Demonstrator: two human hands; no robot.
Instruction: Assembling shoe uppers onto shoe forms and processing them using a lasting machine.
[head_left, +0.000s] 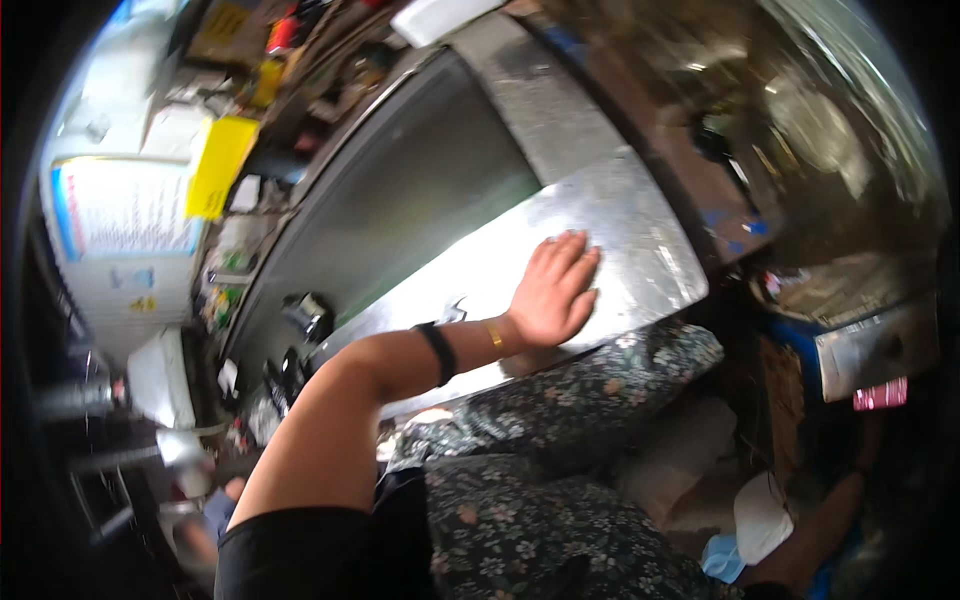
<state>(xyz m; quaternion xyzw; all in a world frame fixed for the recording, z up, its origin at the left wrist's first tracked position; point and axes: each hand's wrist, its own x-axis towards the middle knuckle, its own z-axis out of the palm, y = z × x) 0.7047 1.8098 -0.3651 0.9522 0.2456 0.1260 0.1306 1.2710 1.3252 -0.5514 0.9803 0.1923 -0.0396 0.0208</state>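
Note:
My left hand point(553, 290) lies flat on a shiny metal sheet point(645, 225), fingers stretched out and nothing held. A gold-coloured bracelet and a black band circle that arm. The sheet rests slanting across a dark grey work surface point(400, 190) with a metal border. Floral dark cloth point(560, 400) covers my lap and meets the sheet's near edge. My right forearm point(822, 525) reaches outward at the lower right; its hand is lost in shadow, so its fingers cannot be made out.
Small parts and clutter line the far left edge, beside a yellow card point(222, 165) and a printed notice point(125, 210). A black object point(308, 317) sits on the left. At right stand a metal-faced box point(875, 350) and a brown ledge. Another person point(205, 520) is blurred at lower left.

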